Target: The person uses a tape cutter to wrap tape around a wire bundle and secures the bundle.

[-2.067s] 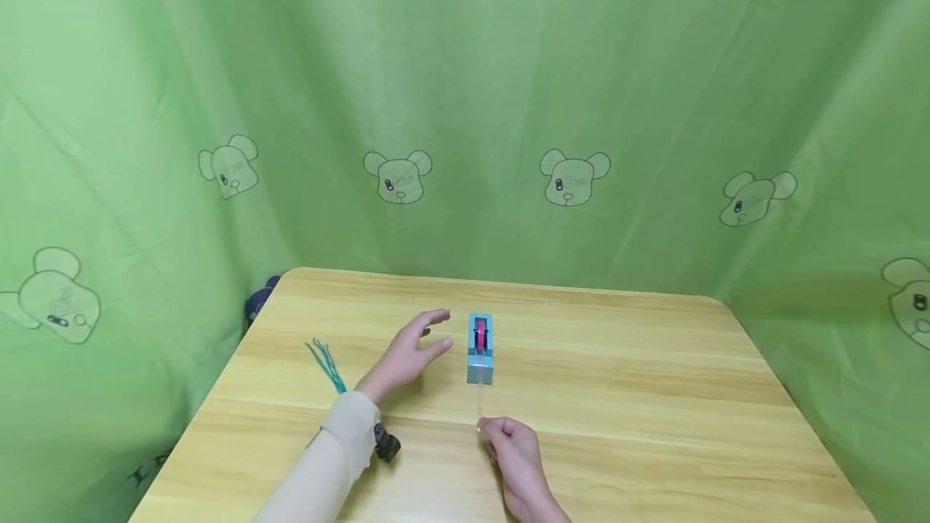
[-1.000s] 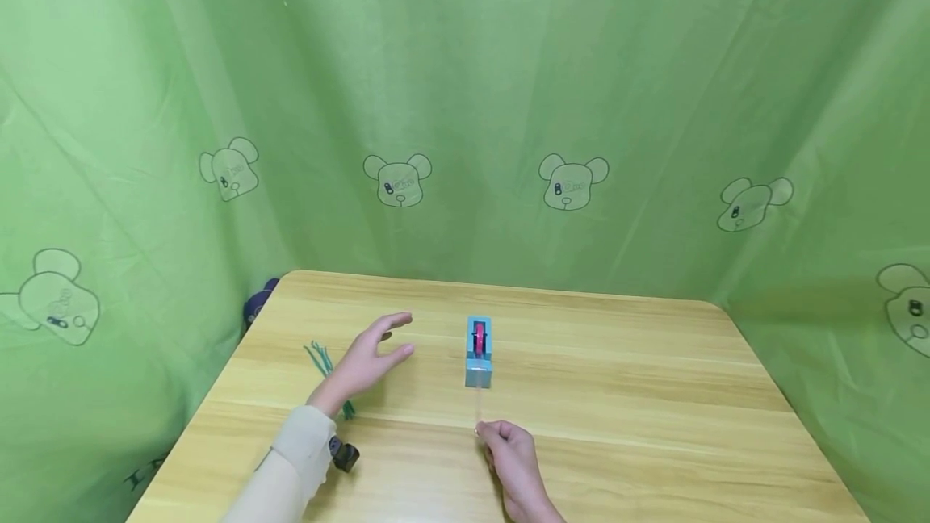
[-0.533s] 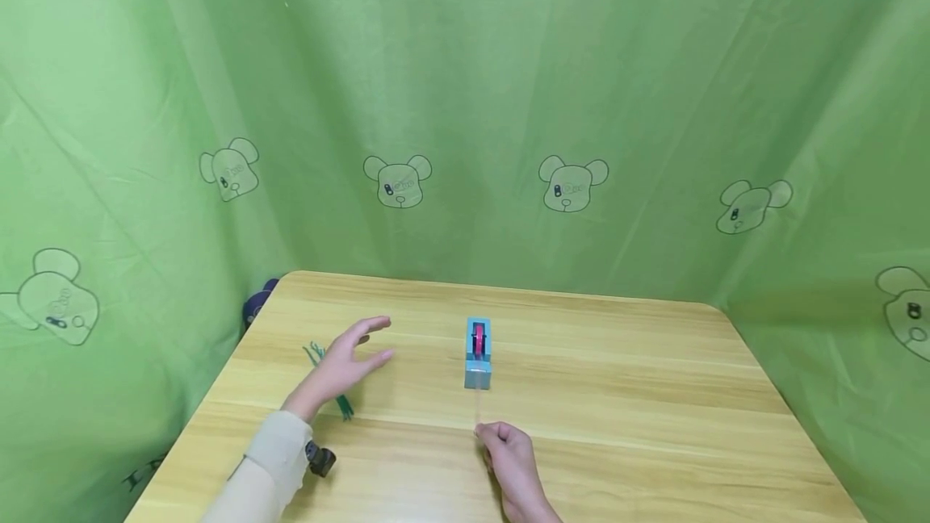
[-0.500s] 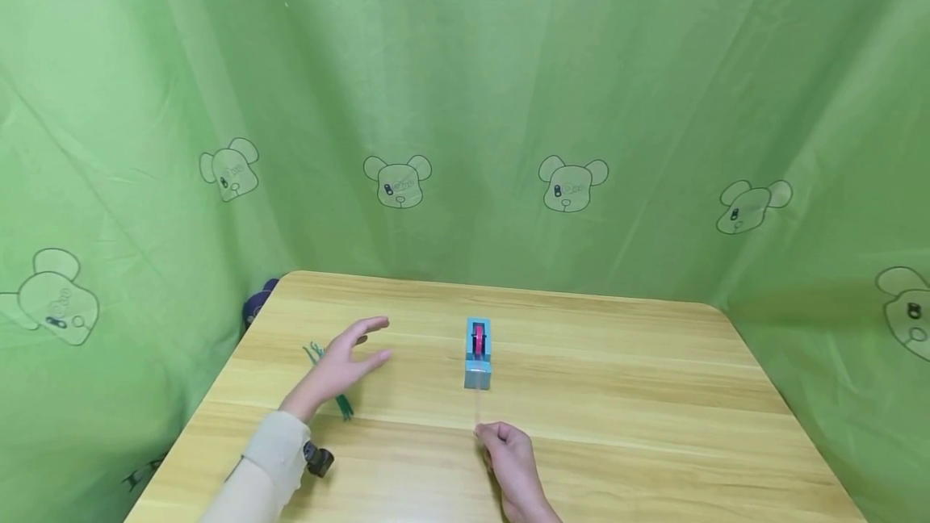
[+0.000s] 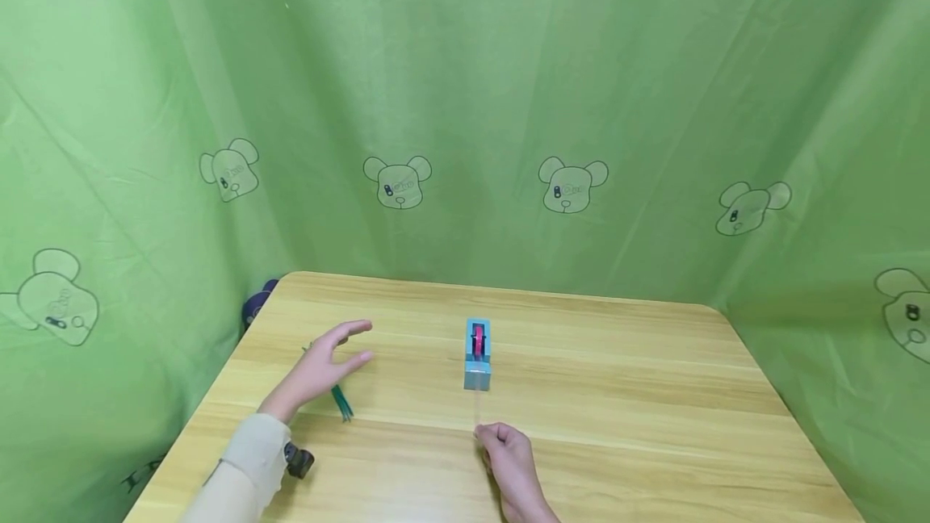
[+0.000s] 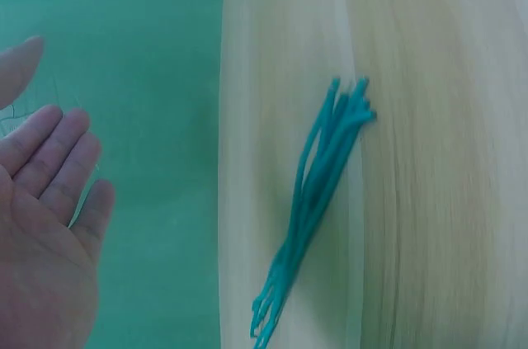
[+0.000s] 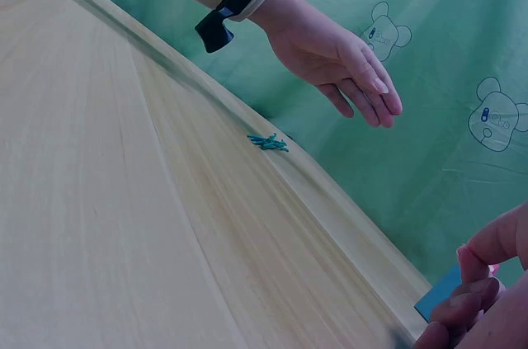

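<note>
My right hand (image 5: pixel 512 462) pinches the free end of a clear strip of tape (image 5: pixel 477 408) between thumb and forefinger. The strip runs back to a blue tape dispenser (image 5: pixel 477 378) with a pink-red roll (image 5: pixel 478 340), standing on the table. Over the left part of the table my left hand (image 5: pixel 316 367) is raised, fingers extended and thumb apart, with nothing in it. Below it lies a bundle of teal cords (image 6: pixel 318 180), partly covered by the hand in the head view. In the right wrist view the dispenser (image 7: pixel 440 292) is mostly behind the right fingers.
The wooden table (image 5: pixel 617 394) has its far edge against a green curtain (image 5: pixel 472 103) printed with bear heads. Curtain also hangs along the left and right sides. A black wrist camera (image 5: pixel 299 461) sits on the left sleeve.
My left hand has moved left, from beside the tape dispenser to over the teal cords. The right hand stays almost still, holding the tape end. The dispenser keeps its place.
</note>
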Demonstrator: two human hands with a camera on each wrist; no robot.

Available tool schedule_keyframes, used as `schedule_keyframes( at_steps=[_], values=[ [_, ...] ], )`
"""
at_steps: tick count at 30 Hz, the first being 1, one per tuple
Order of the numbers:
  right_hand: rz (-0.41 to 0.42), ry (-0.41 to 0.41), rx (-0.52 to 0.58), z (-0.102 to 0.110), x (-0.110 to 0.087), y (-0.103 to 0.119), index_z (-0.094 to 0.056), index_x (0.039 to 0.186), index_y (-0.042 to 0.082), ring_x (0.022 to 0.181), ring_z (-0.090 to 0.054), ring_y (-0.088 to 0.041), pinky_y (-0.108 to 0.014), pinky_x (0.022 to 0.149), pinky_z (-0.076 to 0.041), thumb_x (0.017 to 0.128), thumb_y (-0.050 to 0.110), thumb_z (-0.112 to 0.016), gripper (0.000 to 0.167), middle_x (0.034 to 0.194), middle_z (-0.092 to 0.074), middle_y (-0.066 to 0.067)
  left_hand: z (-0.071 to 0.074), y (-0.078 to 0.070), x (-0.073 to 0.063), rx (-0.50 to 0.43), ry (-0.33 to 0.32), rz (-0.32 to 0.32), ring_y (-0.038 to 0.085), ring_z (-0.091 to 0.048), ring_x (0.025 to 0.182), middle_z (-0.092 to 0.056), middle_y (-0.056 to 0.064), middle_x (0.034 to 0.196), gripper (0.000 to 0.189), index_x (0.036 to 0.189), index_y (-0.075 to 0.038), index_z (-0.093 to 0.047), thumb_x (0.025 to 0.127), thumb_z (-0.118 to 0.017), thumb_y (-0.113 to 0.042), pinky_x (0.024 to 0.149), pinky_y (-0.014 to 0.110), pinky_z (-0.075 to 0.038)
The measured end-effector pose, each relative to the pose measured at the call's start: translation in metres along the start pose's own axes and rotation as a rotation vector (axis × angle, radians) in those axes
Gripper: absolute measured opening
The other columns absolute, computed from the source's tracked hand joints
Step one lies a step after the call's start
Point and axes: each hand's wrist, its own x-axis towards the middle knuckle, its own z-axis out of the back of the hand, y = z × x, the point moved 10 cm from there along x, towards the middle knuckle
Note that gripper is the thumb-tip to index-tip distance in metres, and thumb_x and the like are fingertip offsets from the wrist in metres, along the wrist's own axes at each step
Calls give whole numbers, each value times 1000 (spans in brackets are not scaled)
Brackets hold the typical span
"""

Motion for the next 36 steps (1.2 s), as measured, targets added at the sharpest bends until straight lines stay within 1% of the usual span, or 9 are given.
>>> schedule_keyframes(
  at_steps=[3,9,13,16,21,25,28,32,36],
  values=[
    [-5,-1,-8,0,0,0,-61,86,-2,63,-42,-15,-25,59,-38,97,14,-58,20,63,-42,3,3,4,-2,5,4,8,33,-41,136,-49,7,146,54,145,-13,-48,97,-66,-29,109,57,-29],
    [-1,-2,-22,-1,0,1,-62,87,-3,64,-42,-16,-26,59,-38,97,12,-57,19,64,-42,2,11,13,-6,27,3,2,34,-41,136,-50,9,146,53,143,-10,-50,97,-66,-29,110,58,-28],
    [-1,-12,-24,-1,0,1,-62,87,-3,64,-42,-16,-26,59,-38,97,13,-58,19,64,-43,2,18,21,-9,6,-2,17,37,-40,136,-50,11,145,51,143,-10,-50,97,-65,-25,110,60,-26],
    [-1,-22,-23,0,0,0,-62,87,-2,63,-42,-15,-25,59,-38,96,15,-59,20,63,-43,3,22,27,-10,-2,1,27,39,-40,135,-50,11,145,51,143,-9,-50,96,-66,-23,109,61,-27],
    [10,-29,-17,0,-3,3,-62,86,-3,62,-41,-14,-25,57,-37,96,15,-60,20,62,-41,3,26,33,-12,31,8,17,37,-43,134,-53,10,143,52,141,-7,-53,94,-69,-22,108,60,-29],
    [17,-31,-13,-1,-5,4,-62,88,-4,62,-41,-14,-24,58,-37,95,14,-61,19,63,-42,3,29,38,-15,31,17,34,36,-43,134,-54,9,141,51,139,-6,-54,92,-71,-17,109,58,-29],
    [19,-32,-12,-1,-5,5,-62,88,-4,62,-41,-13,-24,57,-37,95,13,-61,19,63,-42,3,32,42,-16,21,23,50,35,-43,135,-55,8,141,51,138,-8,-56,90,-73,-14,109,57,-30],
    [17,-29,-13,-1,-5,6,-62,87,-4,62,-41,-14,-24,57,-37,95,13,-60,19,62,-42,4,34,45,-15,34,49,46,37,-42,134,-55,8,140,54,137,-10,-57,87,-75,-10,109,57,-30],
    [21,-25,-15,-1,-5,7,-62,88,-4,61,-40,-13,-24,57,-37,95,13,-60,19,62,-41,4,32,49,-15,60,102,44,39,-41,135,-54,10,142,59,139,-8,-55,84,-77,-10,109,57,-29]
  ],
)
